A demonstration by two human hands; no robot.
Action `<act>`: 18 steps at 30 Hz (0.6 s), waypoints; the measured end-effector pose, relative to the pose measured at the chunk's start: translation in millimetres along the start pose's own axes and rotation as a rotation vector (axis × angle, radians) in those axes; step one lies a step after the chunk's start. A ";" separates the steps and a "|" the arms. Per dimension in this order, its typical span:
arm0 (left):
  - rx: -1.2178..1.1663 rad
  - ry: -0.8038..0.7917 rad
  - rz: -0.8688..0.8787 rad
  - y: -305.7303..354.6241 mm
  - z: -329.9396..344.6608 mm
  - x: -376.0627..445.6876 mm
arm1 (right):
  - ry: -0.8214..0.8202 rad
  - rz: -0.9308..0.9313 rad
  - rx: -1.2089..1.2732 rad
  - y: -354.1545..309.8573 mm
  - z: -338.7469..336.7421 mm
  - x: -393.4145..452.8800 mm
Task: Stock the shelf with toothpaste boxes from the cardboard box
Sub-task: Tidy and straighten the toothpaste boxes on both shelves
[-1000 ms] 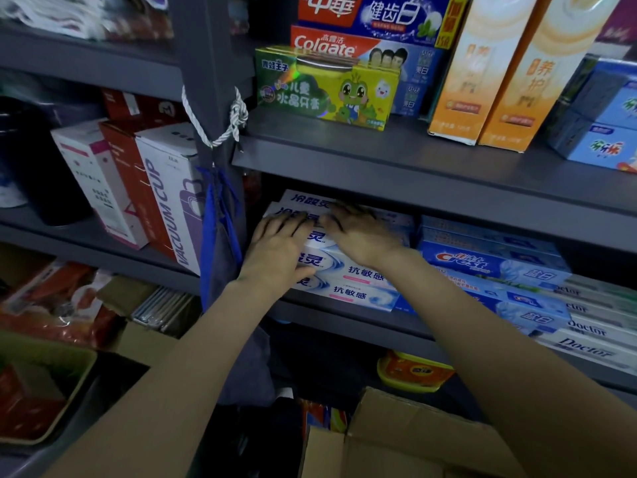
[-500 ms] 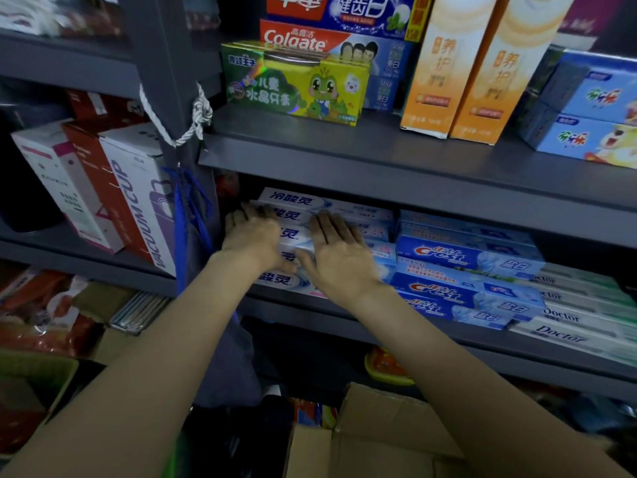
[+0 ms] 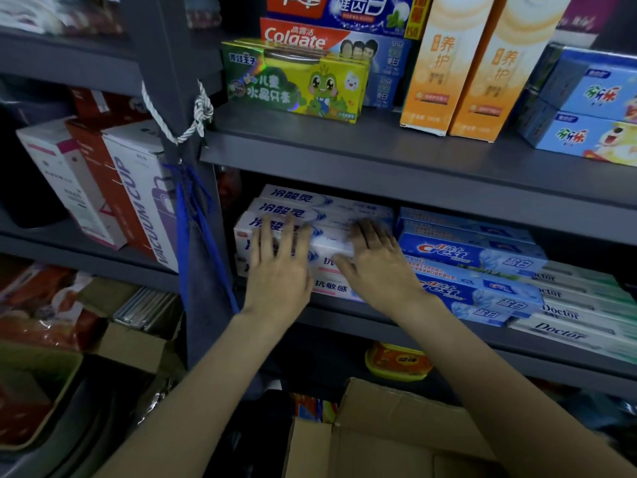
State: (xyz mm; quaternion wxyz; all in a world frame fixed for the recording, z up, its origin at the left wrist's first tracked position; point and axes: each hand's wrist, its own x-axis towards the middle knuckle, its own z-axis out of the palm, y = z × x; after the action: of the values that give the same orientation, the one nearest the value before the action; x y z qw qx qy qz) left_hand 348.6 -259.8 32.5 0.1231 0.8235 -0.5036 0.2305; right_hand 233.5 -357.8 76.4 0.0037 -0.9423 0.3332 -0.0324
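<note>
The stack of white and blue toothpaste boxes (image 3: 320, 215) nearly fills its bay. Left of the stack, the grey steel shelf post (image 3: 172, 98) and a hanging blue cloth bag (image 3: 196, 257) close that side. Right of it, blue Crest cartons (image 3: 472, 253) sit touching. Above the stack only a thin dark gap remains under the grey upper shelf board (image 3: 379, 157). In front of it my arms pass freely over the open brown cardboard box (image 3: 396, 436).
</note>
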 end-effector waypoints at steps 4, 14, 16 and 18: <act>0.053 -0.019 0.009 -1.3 6.3 2.5 | 0.021 -0.013 -0.047 0.5 9.6 2.4; 0.250 0.061 0.011 -16.5 11.8 7.7 | -0.008 -0.025 -0.061 -12.7 5.4 12.6; 0.219 0.068 0.011 -19.1 10.7 7.7 | -0.016 -0.033 -0.029 -13.0 2.6 13.8; 0.166 0.074 0.040 -20.7 8.0 6.4 | -0.037 -0.060 -0.005 -5.2 -1.0 9.1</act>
State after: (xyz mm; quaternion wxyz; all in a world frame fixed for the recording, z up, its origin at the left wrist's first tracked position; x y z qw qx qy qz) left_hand 371.5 -258.7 29.3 0.0683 0.8116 -0.4941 0.3041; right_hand 243.8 -359.5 78.0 0.0063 -0.9523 0.3049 -0.0143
